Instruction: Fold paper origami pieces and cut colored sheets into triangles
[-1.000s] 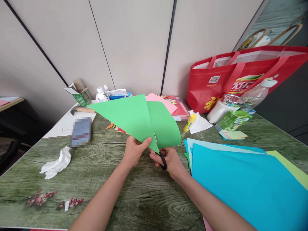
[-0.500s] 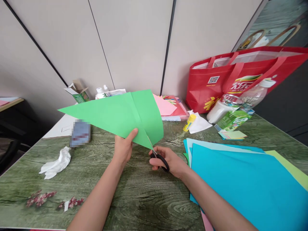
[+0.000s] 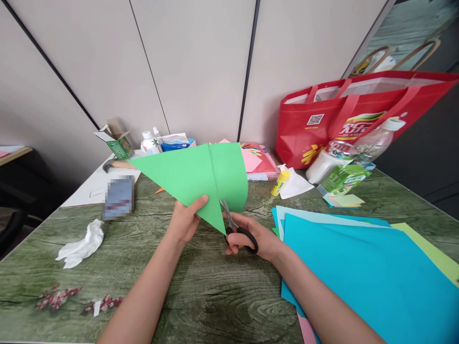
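A sheet of green paper [image 3: 182,177] is held up over the table, creased across its middle, with a pointed end to the left and a curled part to the right. My left hand [image 3: 187,220] pinches its lower edge, thumb on top and the other fingers underneath. In my right hand [image 3: 251,236] is a pair of scissors [image 3: 245,234] with black handles. Their blades are spread apart at a cut in the paper beside the crease, and the paper's lower corner hangs just left of the handles.
Blue sheets [image 3: 358,267] lie stacked at the right. A yellow glue stick [image 3: 280,183], a green carton [image 3: 342,180] and a red bag [image 3: 304,129] stand behind. On the left are a crumpled tissue [image 3: 82,243], a blurred blue item [image 3: 119,197] and a hammer [image 3: 120,165].
The scissors have opened and the cut runs farther up along the crease. The green paper's pointed left end has shifted right, uncovering the hammer. Both hands stay close together.
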A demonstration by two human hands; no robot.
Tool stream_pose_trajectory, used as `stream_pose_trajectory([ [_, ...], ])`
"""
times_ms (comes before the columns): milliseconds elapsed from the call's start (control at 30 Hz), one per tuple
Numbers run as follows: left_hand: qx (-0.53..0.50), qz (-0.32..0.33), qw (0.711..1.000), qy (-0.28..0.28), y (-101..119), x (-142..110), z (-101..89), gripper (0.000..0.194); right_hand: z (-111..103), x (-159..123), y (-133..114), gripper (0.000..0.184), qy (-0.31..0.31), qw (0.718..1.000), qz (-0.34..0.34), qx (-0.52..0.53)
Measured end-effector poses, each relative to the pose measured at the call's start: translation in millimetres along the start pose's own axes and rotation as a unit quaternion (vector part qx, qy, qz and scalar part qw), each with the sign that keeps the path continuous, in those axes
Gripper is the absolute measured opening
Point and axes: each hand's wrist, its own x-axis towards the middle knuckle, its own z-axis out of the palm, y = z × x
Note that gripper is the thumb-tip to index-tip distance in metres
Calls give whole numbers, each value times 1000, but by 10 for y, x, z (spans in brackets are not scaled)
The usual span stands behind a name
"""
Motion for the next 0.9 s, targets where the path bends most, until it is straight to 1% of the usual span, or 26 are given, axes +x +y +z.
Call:
stream_pose_trajectory([
  [67, -8, -12, 1000, -9, -22, 3, -3, 49, 13, 4, -7, 58, 3, 1000, -3, -9],
  [133, -16, -12, 1000, -6, -40, 10, -1, 48, 30, 6, -17, 57, 10, 1000, -7, -12],
  [267, -26, 17, 999, 23, -32, 5, 24, 51, 49, 14, -14, 49, 27, 999, 0, -37],
  [333, -21, 23, 999, 23, -19, -13, 47, 54, 55, 23, -2, 43, 43, 997, -2, -64],
  [433, 2, 12, 1000, 11, -13, -54, 94, 61, 75, 39, 7, 39, 71, 994, -23, -77],
  [533, 25, 3, 1000, 4, -35, -93, 138, 64, 104, 52, -7, 39, 97, 992, -43, -73],
  [667, 27, -3, 1000, 3, -86, -113, 160, 62, 135, 64, -30, 40, 118, 989, -59, -71],
  [900, 26, -2, 1000, 14, -128, -111, 162, 57, 180, 82, -21, 44, 156, 984, -55, -64],
])
